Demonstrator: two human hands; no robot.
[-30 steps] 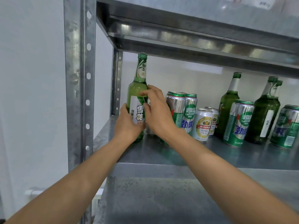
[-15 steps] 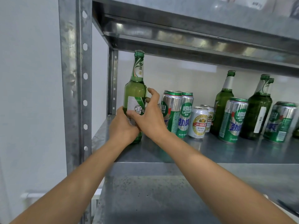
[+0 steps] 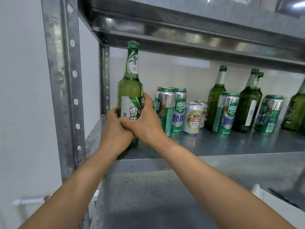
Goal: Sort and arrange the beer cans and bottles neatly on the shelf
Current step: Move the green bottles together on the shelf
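The left hand [image 3: 113, 134] and right hand [image 3: 145, 123] both wrap around the green bottle [image 3: 130, 95], standing at the shelf's [image 3: 214, 144] left end. Keep it straight, label facing out, without bumping the tall cans [image 3: 171, 111] beside it.

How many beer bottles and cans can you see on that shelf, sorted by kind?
Green bottles: 5, one held by the left hand and right hand
Tall green-and-silver cans: 4
Short white-and-gold cans: 2
Total: 11 in view; the hands may hide another can.
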